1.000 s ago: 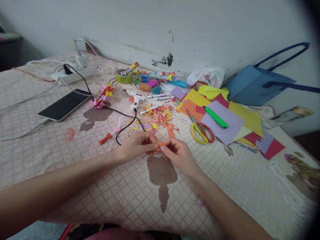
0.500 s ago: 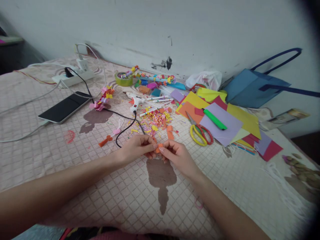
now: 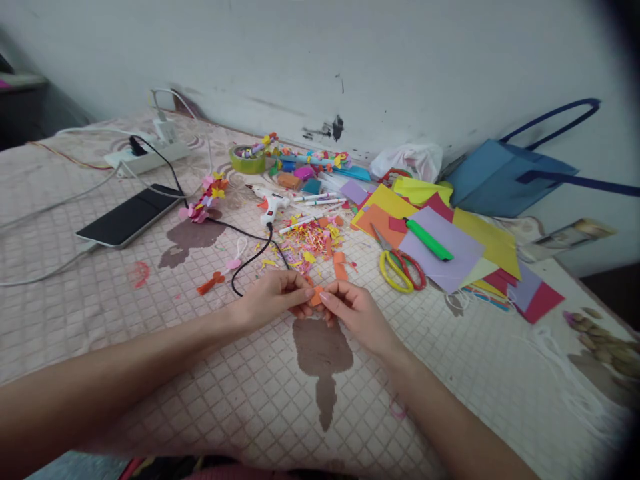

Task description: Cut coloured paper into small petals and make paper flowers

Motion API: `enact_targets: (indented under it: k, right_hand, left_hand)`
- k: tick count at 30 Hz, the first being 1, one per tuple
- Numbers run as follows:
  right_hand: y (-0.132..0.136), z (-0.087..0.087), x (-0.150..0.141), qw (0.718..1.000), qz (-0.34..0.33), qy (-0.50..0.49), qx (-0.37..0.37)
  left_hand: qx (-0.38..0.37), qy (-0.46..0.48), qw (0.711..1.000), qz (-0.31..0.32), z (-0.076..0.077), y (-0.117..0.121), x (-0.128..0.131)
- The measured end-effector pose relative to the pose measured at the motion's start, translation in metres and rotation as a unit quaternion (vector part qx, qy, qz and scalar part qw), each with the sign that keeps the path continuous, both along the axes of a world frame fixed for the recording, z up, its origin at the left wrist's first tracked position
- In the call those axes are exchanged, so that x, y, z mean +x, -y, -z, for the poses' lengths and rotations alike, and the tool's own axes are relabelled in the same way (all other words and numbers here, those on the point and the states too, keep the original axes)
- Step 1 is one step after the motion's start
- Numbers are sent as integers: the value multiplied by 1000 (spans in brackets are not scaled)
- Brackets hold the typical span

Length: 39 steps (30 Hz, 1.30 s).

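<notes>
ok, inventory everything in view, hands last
Paper piece: 1, orange, between hands
Paper scraps: many, mixed, beyond hands
Glue gun: 1, white, left of scraps
Scissors: 1, yellow-red handles, right of scraps
Cutter: 1, green, on paper sheets
Paper sheets: several, mixed, right
Tape roll: 1, yellow-green, near wall
Blocks: several, mixed, right of tape roll
Flat device: 1, black, left
Power strip: 1, white, far left
Flower decoration: 1, multicoloured, right of flat device
Plastic bag: 1, white, by wall
Bag: 1, blue, far right
String: count unclear, white, right
Table cover: 1, pale, underneath
Left hand: 1, pinching paper piece
Right hand: 1, pinching paper piece
</notes>
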State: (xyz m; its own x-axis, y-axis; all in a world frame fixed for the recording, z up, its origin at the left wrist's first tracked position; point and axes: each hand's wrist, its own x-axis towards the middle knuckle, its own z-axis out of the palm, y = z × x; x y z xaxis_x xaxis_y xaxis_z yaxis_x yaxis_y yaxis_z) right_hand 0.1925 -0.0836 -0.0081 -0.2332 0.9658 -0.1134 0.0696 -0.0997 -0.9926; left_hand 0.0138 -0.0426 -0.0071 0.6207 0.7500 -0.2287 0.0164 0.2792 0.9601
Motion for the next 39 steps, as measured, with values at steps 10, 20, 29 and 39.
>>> enact_targets:
  k: [10, 20, 29, 39]
  right_hand:
    - [0, 0, 0, 999, 8, 18, 26]
    - [6, -4, -4, 969, 59, 137, 197]
    - [8, -3, -4, 955, 63, 164, 239]
    - [6, -5, -3, 967, 60, 163, 185]
  left_hand:
    - [97, -21, 995, -27, -1, 3, 3]
    - [469, -78, 873, -107, -5, 10, -4]
    - [434, -109, 890, -88, -8, 12, -2]
    - [311, -82, 944, -73, -12, 12, 0]
